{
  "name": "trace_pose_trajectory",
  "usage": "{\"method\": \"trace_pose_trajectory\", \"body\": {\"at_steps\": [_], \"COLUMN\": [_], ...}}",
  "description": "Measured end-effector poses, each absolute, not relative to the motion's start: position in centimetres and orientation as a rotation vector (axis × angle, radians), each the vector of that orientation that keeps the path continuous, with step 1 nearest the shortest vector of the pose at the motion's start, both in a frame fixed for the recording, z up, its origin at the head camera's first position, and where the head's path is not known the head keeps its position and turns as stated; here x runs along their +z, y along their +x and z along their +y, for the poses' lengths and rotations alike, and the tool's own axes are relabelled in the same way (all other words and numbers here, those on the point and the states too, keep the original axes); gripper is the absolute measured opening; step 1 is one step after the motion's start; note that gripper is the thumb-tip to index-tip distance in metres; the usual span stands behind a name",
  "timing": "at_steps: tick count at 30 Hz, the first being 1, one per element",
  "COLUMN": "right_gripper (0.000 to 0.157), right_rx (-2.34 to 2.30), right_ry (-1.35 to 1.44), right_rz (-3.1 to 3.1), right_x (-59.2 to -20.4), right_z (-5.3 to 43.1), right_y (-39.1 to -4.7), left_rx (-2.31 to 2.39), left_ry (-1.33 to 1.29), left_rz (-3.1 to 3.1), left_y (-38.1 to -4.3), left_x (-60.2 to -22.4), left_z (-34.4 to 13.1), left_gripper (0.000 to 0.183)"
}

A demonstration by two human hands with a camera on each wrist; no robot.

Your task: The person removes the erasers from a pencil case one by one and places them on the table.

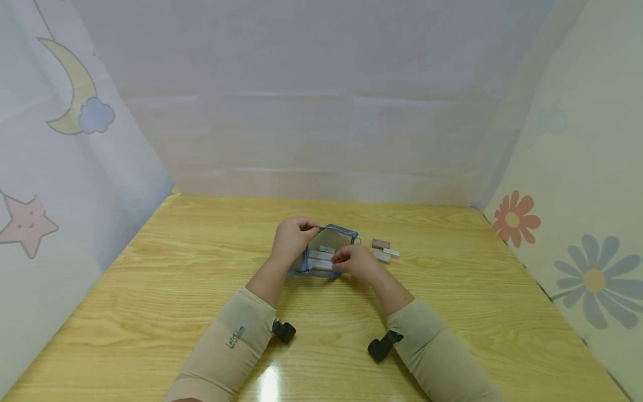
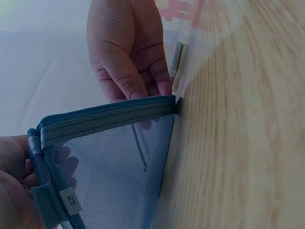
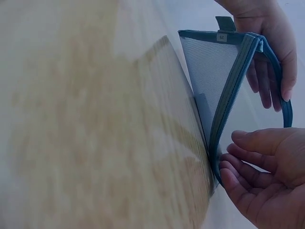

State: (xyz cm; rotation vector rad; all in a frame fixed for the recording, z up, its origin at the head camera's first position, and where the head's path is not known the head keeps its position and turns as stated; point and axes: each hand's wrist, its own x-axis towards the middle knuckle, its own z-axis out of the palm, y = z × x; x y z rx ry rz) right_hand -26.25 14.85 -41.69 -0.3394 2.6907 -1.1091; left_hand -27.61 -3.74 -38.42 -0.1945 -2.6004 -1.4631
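Note:
A blue zip mesh pouch (image 1: pixel 331 240) stands with its mouth spread wide on the table. My left hand (image 1: pixel 291 240) pinches its far upper rim between thumb and fingers, as the right wrist view also shows. Several pale, eraser-like rectangular blocks (image 1: pixel 320 262) lie inside. At the mouth's right side is my right hand (image 1: pixel 358 261); its loosely bent fingers (image 3: pixel 248 174) reach over the edge, with the thumb apart and nothing visible between them. Seen from the left wrist, those fingertips are partly hidden behind the zip edge. A small tag marked 25 (image 2: pixel 70 201) is on the pouch.
Right of the pouch lie a reddish-brown block (image 1: pixel 380 244), a thin white block (image 1: pixel 391 253) and a greyish block (image 1: pixel 382 257). The wood-grain table (image 1: pixel 201 234) is bordered by printed cloth walls (image 1: pixel 321 139) at the back and sides.

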Motion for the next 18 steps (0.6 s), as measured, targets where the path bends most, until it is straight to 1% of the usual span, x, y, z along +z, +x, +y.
{"method": "trace_pose_trajectory", "body": {"at_steps": [18], "right_gripper": [0.017], "right_rx": [-1.096], "right_ry": [-0.361], "right_rz": [2.693], "right_x": [-42.16], "right_z": [14.83], "right_y": [-26.25], "left_rx": [-1.459], "left_ry": [-0.185], "left_rz": [-2.614], "left_y": [-27.52], "left_x": [-38.45], "left_z": [-3.72], "left_gripper": [0.008]}}
